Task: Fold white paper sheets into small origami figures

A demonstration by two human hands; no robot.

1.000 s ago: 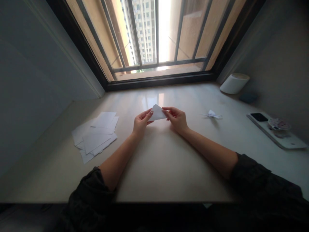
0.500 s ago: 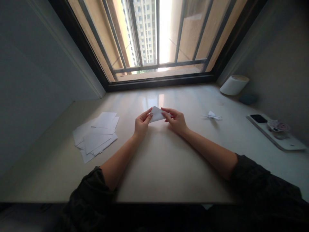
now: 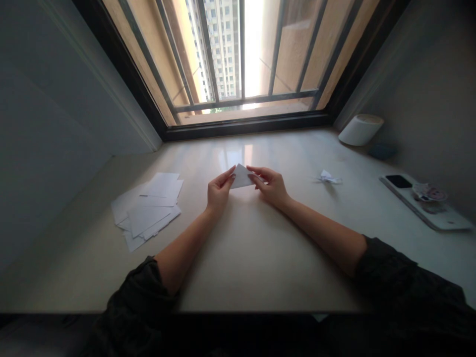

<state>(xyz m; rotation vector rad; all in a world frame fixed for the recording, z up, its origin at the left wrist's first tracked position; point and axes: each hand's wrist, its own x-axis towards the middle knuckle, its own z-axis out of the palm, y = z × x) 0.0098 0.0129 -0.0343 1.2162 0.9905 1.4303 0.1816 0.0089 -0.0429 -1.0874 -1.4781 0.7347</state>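
Observation:
Between my two hands a small piece of folded white paper point(image 3: 241, 178) is held up, its top coming to a point. My left hand point(image 3: 219, 190) pinches its left corner, thumb in front and fingers behind. The right corner is gripped by my right hand point(image 3: 272, 185) in the same way, and the fingers there partly cover it. To the right of my right hand lies a small folded white paper figure point(image 3: 327, 177). Left of my left arm is a loose, overlapping stack of white paper sheets point(image 3: 150, 210).
A white phone point(image 3: 424, 202) with a round grip lies at the right side of the pale tabletop point(image 3: 253, 258). Behind it, a white cylinder point(image 3: 361, 130) stands near the wall beside a dark, blurred object point(image 3: 383, 150). The barred window point(image 3: 245, 126) bounds the far edge.
The folded paper has levelled slightly, and my right hand has shifted a touch to the left. Everything else lies as before.

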